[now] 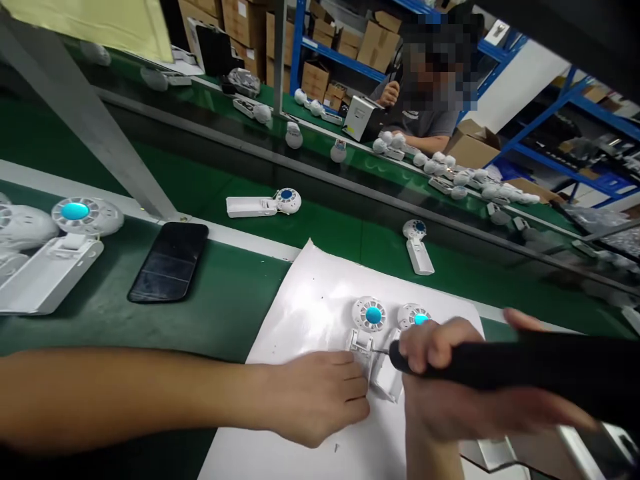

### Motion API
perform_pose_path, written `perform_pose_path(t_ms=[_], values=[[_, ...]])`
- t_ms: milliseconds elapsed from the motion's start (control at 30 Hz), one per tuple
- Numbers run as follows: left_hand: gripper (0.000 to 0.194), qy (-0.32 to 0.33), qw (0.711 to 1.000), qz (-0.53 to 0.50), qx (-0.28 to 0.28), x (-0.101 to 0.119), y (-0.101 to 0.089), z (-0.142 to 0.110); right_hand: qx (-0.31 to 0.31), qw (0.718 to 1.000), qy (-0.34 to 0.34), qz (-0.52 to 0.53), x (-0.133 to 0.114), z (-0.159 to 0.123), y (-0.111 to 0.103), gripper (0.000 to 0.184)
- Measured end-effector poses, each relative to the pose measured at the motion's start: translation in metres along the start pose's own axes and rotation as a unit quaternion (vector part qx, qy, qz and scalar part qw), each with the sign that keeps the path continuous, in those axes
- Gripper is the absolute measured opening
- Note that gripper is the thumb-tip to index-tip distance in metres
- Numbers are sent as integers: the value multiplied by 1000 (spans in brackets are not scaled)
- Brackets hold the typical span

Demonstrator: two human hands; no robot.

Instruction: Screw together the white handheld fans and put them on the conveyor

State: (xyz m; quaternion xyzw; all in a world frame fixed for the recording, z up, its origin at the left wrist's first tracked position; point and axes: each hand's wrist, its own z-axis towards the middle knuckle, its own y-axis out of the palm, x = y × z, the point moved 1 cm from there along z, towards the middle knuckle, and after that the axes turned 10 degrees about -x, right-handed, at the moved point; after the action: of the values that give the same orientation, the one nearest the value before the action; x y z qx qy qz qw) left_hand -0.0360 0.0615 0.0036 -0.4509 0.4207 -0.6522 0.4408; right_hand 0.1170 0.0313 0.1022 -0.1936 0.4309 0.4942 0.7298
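Left grip: your left hand, fingers together, pressed on the nearer fan's base; not clearly pinching.
Right grip: your right hand wrapped closed round a black electric screwdriver, bit touching that base.
On sheet: two white handheld fans, blue hubs, between your hands, on a white sheet.
Belt: two more fans on the green conveyor belt, well apart.
Left side: one black smartphone, beside a larger white fan.
Far side: one co-worker, many white fan parts nearby.
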Motion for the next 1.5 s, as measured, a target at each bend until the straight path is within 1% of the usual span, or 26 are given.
perform_pose_path(t_ms=[33,100,167,233,367,433,533,633,700,767,800,867,900,933,967,1000,1033,1067,1133,1200,1233,1300,1400,1500], values=[[7,0,1000,-5,4,-1,1,0,0,1000,18,-1,7,4,9,67],[6,-2,1000,-9,12,-2,2,1,5,999,33,-10,18,7,23,69],[8,-3,1000,-12,14,-3,2,1,5,999,39,-15,28,7,28,71],[9,-4,1000,-17,11,-3,2,2,2,999,41,-6,36,4,27,68],[12,-8,1000,-28,0,-2,0,3,-21,998,60,21,50,-1,23,53],[13,-11,999,-32,-8,-1,-2,3,-33,997,65,30,56,-4,23,49],[15,-14,999,-37,-15,-1,-1,2,-39,997,57,28,63,-8,26,44],[22,-23,998,-49,-22,-2,3,2,-48,998,46,11,66,-9,33,40],[23,-27,998,-57,-20,-3,5,1,-47,998,35,-2,59,-7,32,41],[18,-23,998,-59,-13,-3,5,1,-24,1000,9,-10,41,-3,22,50],[15,-19,998,-60,-10,-2,4,1,0,1000,-15,-23,28,-2,11,56],[10,-14,998,-67,-12,-2,2,1,59,993,-76,-64,-1,-2,-19,62],[10,-14,997,-70,-17,-2,0,1,102,977,-119,-143,-14,-3,-37,58],[11,-15,997,-72,-23,-1,-2,1,136,961,-138,-198,-24,-6,-54,55],[12,-16,997,-71,-28,-1,-3,1,146,955,-124,-226,-30,-9,-69,50],[13,-18,997,-68,-32,-1,-4,2,181,945,-130,-240,-34,-13,-82,44],[14,-19,997,-66,-34,-1,-5,2,190,942,-122,-249,-34,-18,-91,42],[15,-19,997,-64,-35,0,-6,2,200,939,-124,-252,-33,-22,-96,40],[15,-22,997,-64,-36,1,-6,2,213,932,-127,-264,-29,-29,-99,41],[15,-25,997,-64,-38,1,-6,2,211,933,-111,-269,-27,-33,-96,44],[14,-25,997,-64,-37,2,-6,2,196,941,-92,-258,-27,-34,-92,45],[11,-22,997,-63,-31,2,-5,3,138,967,-55,-206,-27,-31,-81,51],[5,-12,998,-58,-15,1,-2,3,74,991,-29,-111,-18,-19,-51,59],[10,-8,999,-49,-8,0,1,2,49,997,4,-54,1,-5,-17,61]])
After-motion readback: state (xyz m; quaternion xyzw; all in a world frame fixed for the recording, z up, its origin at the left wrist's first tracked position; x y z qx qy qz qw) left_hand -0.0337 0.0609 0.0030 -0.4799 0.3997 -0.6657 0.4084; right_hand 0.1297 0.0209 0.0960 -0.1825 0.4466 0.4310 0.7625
